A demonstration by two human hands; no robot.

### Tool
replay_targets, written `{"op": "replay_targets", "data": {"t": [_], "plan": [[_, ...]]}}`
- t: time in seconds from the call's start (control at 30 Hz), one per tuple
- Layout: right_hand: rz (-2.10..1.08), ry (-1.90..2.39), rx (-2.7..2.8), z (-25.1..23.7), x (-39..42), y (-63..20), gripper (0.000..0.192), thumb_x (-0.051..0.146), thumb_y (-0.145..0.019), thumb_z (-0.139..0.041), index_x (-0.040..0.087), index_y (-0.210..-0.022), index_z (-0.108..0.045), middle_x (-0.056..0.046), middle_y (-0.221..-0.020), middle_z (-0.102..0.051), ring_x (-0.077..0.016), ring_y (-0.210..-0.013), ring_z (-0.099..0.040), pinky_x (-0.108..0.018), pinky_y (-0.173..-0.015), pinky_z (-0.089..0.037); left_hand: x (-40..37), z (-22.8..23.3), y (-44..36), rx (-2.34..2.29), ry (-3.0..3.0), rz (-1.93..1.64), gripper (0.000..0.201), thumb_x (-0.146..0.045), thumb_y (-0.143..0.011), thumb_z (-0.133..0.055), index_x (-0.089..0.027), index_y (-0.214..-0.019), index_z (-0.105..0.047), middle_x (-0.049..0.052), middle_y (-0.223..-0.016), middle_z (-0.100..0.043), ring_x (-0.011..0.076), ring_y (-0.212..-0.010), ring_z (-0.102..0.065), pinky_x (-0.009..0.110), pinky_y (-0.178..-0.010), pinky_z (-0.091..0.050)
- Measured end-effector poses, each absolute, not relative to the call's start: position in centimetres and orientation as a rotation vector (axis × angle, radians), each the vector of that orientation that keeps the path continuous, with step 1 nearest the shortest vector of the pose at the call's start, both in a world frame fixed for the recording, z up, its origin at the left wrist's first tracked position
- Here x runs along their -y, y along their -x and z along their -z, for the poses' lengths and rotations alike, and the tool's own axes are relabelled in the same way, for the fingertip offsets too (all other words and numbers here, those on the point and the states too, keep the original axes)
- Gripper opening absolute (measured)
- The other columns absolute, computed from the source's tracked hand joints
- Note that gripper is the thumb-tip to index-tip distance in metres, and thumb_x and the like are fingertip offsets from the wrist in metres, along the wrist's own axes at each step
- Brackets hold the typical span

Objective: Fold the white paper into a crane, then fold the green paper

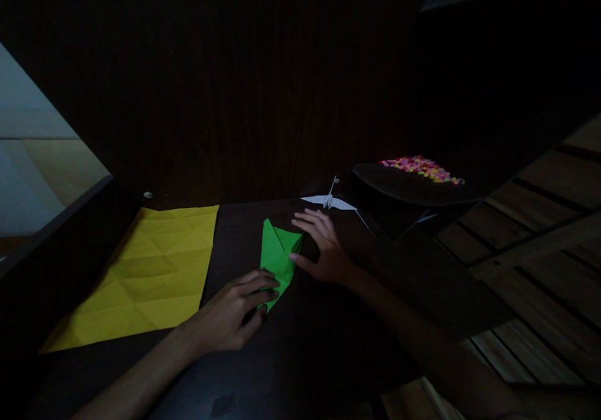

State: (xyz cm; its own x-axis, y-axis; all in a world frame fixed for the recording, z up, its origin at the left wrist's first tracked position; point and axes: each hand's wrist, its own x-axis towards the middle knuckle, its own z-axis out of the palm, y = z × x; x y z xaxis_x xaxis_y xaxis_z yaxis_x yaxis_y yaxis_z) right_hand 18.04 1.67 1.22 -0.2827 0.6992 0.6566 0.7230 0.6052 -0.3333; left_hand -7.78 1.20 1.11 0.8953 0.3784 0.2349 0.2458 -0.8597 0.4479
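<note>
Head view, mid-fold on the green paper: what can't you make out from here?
- Green paper: its lower tip is hidden under the left hand; its right edge is covered by the right hand.
- Colourful pieces on the dark tray: too small and dim to identify.
- White paper crane: fine folds too small to read.
- Yellow sheet: lower left corner fades into shadow.
- Dark table: surface lost in low light.
</note>
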Motion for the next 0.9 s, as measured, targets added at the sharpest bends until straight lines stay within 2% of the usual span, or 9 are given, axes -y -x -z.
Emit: {"op": "replay_targets", "data": {"t": [0.1, 0.17, 0.23, 0.3, 0.47, 0.67, 0.9], "plan": [[-0.120, 1.149, 1.866, -1.6, -2.1, -18.9, 0.053, 0.039, -0.080, -0.068, 0.020, -0.127, -0.054, -0.013, -0.127, -0.060, -0.0306, -0.121, -0.052, -0.052, -0.104, -0.039, -1.4, -0.7, 8.0, -0.463, -2.724, -0.464, 0.040, -0.004, -0.081, -0.047, -0.018, -0.115, -0.064, 0.008, -0.121, -0.065, 0.0236, -0.122, -0.055, 0.044, -0.111, -0.043], [-0.330, 1.157, 1.791, -1.5, -2.5, -19.6, 0.047, 0.035, -0.079, -0.068, 0.018, -0.121, -0.057, -0.010, -0.109, -0.068, -0.0265, -0.103, -0.062, -0.047, -0.094, -0.046, -1.7, -0.1, 8.1, -0.487, -2.790, -0.499, 0.037, -0.003, -0.083, -0.044, -0.016, -0.111, -0.064, 0.010, -0.117, -0.067, 0.0228, -0.120, -0.058, 0.044, -0.111, -0.043], [-0.613, 1.183, 1.737, -1.4, -2.9, -20.1, 0.036, 0.034, -0.079, -0.068, 0.016, -0.110, -0.062, -0.007, -0.089, -0.071, -0.0216, -0.082, -0.066, -0.039, -0.080, -0.052, -2.1, 0.5, 8.2, -0.532, -2.860, -0.571, 0.034, -0.002, -0.084, -0.041, -0.015, -0.106, -0.065, 0.011, -0.113, -0.069, 0.0220, -0.116, -0.061, 0.042, -0.109, -0.046], [-0.835, 1.239, 1.713, -1.2, -3.2, -20.4, 0.032, 0.036, -0.077, -0.070, 0.015, -0.101, -0.066, -0.006, -0.084, -0.071, -0.0197, -0.077, -0.066, -0.034, -0.073, -0.051, -2.6, 1.0, 8.5, -0.595, -2.926, -0.605, 0.035, 0.000, -0.082, -0.043, -0.015, -0.104, -0.065, 0.011, -0.109, -0.071, 0.0222, -0.111, -0.064, 0.043, -0.107, -0.048], [-1.065, 1.287, 1.758, -0.9, -3.4, -20.7, 0.036, 0.042, -0.076, -0.074, 0.017, -0.102, -0.070, -0.004, -0.090, -0.071, -0.0192, -0.083, -0.065, -0.029, -0.073, -0.047, -3.2, 1.3, 8.9, -0.757, -3.029, -0.643, 0.039, 0.002, -0.077, -0.044, -0.011, -0.107, -0.064, 0.016, -0.112, -0.070, 0.0271, -0.109, -0.066, 0.042, -0.095, -0.057], [-1.267, 1.215, 1.797, -0.9, -3.7, -21.5, 0.045, 0.041, -0.075, -0.076, 0.016, -0.112, -0.068, -0.004, -0.090, -0.072, -0.0199, -0.083, -0.067, -0.027, -0.070, -0.047, -2.5, 0.5, 8.5, -0.881, -2.989, -0.519, 0.025, -0.006, -0.085, -0.042, -0.013, -0.098, -0.063, 0.015, -0.106, -0.069, 0.0241, -0.088, -0.071, 0.036, -0.077, -0.062], [-1.304, 1.154, 1.934, -1.6, -3.5, -21.5, 0.047, 0.035, -0.078, -0.074, 0.022, -0.123, -0.064, -0.007, -0.122, -0.067, -0.0249, -0.111, -0.063, -0.034, -0.089, -0.046, -2.0, 0.8, 8.1, -0.826, -3.028, -0.526, 0.040, -0.021, -0.095, -0.041, -0.014, -0.133, -0.052, 0.012, -0.135, -0.060, 0.0265, -0.118, -0.061, 0.042, -0.099, -0.053]]}}
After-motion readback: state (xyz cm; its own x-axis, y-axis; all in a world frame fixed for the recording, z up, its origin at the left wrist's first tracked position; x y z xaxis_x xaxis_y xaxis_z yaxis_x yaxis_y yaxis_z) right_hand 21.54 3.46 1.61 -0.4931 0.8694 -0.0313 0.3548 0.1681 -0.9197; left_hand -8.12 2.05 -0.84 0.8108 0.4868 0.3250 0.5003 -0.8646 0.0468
